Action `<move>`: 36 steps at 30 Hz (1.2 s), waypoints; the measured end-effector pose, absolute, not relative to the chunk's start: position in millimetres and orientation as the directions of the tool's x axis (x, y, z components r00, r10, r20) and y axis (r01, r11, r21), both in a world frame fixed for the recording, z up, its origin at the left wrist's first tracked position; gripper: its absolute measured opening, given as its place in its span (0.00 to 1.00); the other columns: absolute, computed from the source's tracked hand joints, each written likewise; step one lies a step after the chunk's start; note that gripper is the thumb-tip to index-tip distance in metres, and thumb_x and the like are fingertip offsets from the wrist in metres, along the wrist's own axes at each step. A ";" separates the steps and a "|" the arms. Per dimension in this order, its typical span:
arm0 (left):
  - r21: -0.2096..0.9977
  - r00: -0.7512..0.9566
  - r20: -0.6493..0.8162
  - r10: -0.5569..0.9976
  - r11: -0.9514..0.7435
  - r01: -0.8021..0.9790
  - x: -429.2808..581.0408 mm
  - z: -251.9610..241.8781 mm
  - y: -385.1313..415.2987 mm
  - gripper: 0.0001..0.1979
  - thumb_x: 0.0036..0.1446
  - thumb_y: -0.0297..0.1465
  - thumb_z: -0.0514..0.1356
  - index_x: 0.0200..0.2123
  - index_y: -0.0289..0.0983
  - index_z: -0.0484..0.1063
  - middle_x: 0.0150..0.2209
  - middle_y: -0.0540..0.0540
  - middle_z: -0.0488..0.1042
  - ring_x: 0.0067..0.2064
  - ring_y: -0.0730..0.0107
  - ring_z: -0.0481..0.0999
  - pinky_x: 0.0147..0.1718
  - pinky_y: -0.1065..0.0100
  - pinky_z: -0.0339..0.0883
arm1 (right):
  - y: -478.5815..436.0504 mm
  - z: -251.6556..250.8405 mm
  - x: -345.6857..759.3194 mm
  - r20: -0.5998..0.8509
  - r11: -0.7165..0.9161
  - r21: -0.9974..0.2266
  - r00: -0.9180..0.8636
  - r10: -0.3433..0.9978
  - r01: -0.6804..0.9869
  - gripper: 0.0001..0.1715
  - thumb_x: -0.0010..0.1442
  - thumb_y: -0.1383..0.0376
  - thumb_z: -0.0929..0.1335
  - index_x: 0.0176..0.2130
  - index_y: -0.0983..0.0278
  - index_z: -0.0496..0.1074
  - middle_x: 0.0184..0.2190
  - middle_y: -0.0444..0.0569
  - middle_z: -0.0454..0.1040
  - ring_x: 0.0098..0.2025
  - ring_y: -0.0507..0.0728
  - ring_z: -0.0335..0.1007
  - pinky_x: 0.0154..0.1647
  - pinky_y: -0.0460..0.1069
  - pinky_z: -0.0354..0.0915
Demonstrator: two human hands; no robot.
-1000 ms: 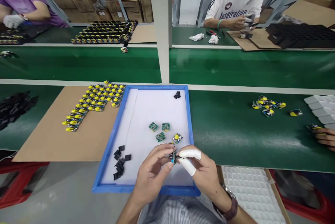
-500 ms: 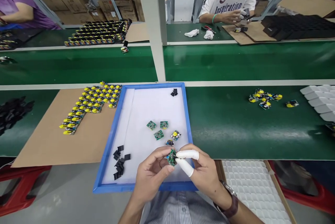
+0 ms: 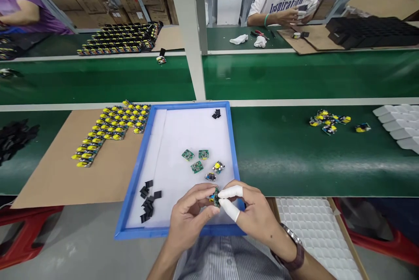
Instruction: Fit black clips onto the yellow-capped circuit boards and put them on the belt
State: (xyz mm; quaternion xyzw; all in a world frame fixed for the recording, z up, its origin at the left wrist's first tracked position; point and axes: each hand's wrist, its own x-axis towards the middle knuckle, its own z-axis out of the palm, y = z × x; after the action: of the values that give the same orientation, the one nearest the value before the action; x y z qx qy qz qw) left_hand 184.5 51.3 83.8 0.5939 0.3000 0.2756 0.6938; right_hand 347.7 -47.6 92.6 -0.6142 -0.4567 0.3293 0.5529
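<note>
Over the near edge of a blue-rimmed white tray [image 3: 225, 129], my left hand [image 3: 190, 216] grips a small green circuit board [image 3: 216, 197] between thumb and fingers, tilted nearly on edge. My right hand [image 3: 252, 208], with white finger cots on thumb and index finger, pinches against the board's right face; whatever lies between those fingertips is too small to make out. Just beyond my hands are a board with a yellow part [image 3: 218, 166] and another board on its side [image 3: 210, 177]. Several green boards [image 3: 197, 167] lie face down farther up the tray.
Black pieces [image 3: 148, 205] lie at the tray's left, and a few more [image 3: 216, 114] at its far right corner. Rows of yellow-topped boards [image 3: 111, 122] cover part of the cardboard [image 3: 65, 175]. Loose boards [image 3: 329, 120] and white trays [image 3: 397, 122] are at right. Two people work opposite.
The board in my hands has turned more edge-on, showing less of its green face. Both hands stay nearly in place. The person opposite has shifted their hands, and the board on the far belt has moved right.
</note>
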 end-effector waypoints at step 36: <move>0.541 0.670 0.495 0.553 -0.800 0.260 175.6 73.5 32.7 0.34 0.60 0.15 0.60 0.68 0.37 0.60 0.49 0.38 0.73 0.50 0.61 0.78 0.46 0.62 0.79 | -44.4 70.2 344.4 -0.010 0.016 -0.995 0.257 0.966 -0.099 0.12 0.67 0.64 0.71 0.50 0.57 0.79 0.46 0.50 0.77 0.49 0.59 0.75 0.54 0.54 0.69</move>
State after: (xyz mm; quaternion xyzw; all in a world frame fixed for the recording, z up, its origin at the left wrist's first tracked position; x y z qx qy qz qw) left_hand 175.6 32.7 73.5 0.8874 0.2291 0.3353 0.2181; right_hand 344.4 -44.4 70.2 -0.5342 -0.4062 0.4546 0.5857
